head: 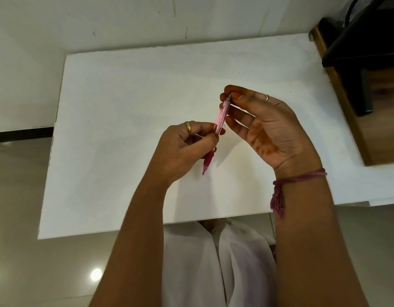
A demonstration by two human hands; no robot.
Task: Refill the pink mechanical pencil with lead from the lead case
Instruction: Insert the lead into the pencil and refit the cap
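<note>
The pink mechanical pencil (220,116) hangs above the white table (125,107), tip pointing down towards me and its top end up and away. My left hand (185,149) grips its barrel near the darker pink grip section. My right hand (262,127) pinches the small grey part at the pencil's top end between thumb and forefinger, the other fingers spread. No lead case is in view.
A dark chair or stand (360,47) and a wooden floor strip (347,103) sit at the table's right edge. A white wall (103,23) runs behind the table. My lap in white cloth (213,262) is below the near edge.
</note>
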